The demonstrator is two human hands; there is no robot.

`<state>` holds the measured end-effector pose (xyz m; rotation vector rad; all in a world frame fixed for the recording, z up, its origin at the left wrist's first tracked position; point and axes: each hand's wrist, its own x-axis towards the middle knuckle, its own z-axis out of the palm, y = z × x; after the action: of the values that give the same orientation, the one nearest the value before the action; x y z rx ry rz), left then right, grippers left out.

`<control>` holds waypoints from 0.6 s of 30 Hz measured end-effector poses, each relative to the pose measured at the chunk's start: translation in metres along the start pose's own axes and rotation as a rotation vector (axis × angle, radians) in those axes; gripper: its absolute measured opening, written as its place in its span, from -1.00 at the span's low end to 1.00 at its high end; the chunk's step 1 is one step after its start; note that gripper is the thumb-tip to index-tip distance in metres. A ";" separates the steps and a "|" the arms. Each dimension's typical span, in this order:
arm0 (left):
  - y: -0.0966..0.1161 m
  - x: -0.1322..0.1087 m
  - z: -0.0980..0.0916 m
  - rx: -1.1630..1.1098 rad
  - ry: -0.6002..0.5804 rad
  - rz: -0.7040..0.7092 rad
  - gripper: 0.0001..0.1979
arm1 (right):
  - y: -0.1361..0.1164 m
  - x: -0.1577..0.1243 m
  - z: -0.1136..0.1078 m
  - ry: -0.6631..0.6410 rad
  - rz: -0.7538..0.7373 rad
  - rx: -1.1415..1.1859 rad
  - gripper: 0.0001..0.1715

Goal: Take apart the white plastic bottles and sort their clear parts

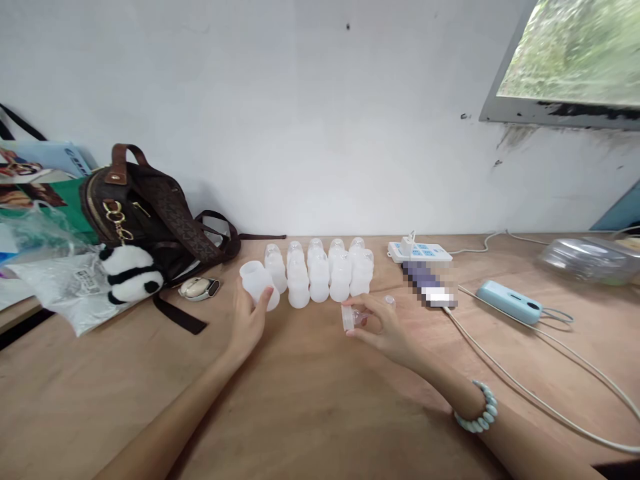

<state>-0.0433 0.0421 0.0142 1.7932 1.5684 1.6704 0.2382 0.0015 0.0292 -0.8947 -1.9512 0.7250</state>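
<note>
Short of the worktop's (pixel 300 400) far edge, left hand (pixel 249 321) clasps the bottle (pixel 255 277), right hand (pixel 384 328) pinches the top (pixel 348 319); light pressure should keep rims round.

On the brown wooden table (pixel 290 393) stands the group of rounded frosted-white plastic bottles (pixel 319 280); the white flat wall (pixel 300 133) is behind this group. Just left of the group, the open rounded white plastic bottle (pixel 255 279) is in the left hand (pixel 250 323). Before the group's right end is the right hand (pixel 390 333) with the clear plastic cap (pixel 347 318). Right of the group is the white rectangular plastic power strip (pixel 430 253), and well left, the brown patterned backpack (pixel 150 207).
</note>
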 end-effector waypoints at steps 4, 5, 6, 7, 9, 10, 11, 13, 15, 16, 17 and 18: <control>-0.012 0.000 0.008 0.127 -0.063 -0.063 -0.63 | 0.003 0.000 0.002 -0.021 -0.016 -0.070 -0.63; -0.016 -0.001 0.010 0.142 -0.080 -0.080 -0.66 | 0.004 0.000 0.002 -0.026 -0.018 -0.081 -0.62; -0.019 -0.002 0.012 0.161 -0.092 -0.097 -0.67 | 0.004 0.000 0.002 -0.031 -0.018 -0.089 -0.62; -0.022 -0.003 0.013 0.183 -0.101 -0.113 -0.67 | 0.004 0.000 0.003 -0.035 -0.018 -0.094 -0.62; -0.024 -0.005 0.016 0.227 -0.106 -0.142 -0.65 | 0.004 -0.001 0.002 -0.045 -0.017 -0.106 -0.61; -0.024 -0.006 0.016 0.245 -0.107 -0.151 -0.63 | 0.003 -0.001 0.002 -0.050 -0.015 -0.111 -0.60; -0.023 -0.006 0.016 0.258 -0.105 -0.158 -0.61 | 0.003 -0.001 0.002 -0.055 -0.015 -0.115 -0.60; -0.018 -0.006 0.015 0.271 -0.095 -0.158 -0.56 | 0.002 -0.001 0.003 -0.060 -0.018 -0.117 -0.60; -0.010 -0.005 0.011 0.266 -0.061 -0.138 -0.51 | 0.003 -0.001 0.003 -0.063 -0.021 -0.117 -0.61; -0.006 -0.005 0.009 0.240 -0.019 -0.106 -0.50 | 0.003 -0.001 0.004 -0.057 -0.018 -0.114 -0.61; -0.001 -0.006 0.007 0.200 0.036 -0.062 -0.49 | 0.004 -0.001 0.004 -0.044 -0.013 -0.109 -0.61; 0.005 -0.007 0.004 0.153 0.089 -0.011 -0.50 | 0.004 -0.002 0.005 -0.026 -0.006 -0.102 -0.61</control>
<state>-0.0359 0.0371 0.0125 1.7997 1.7858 1.6883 0.2359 0.0019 0.0230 -0.9440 -2.0280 0.6408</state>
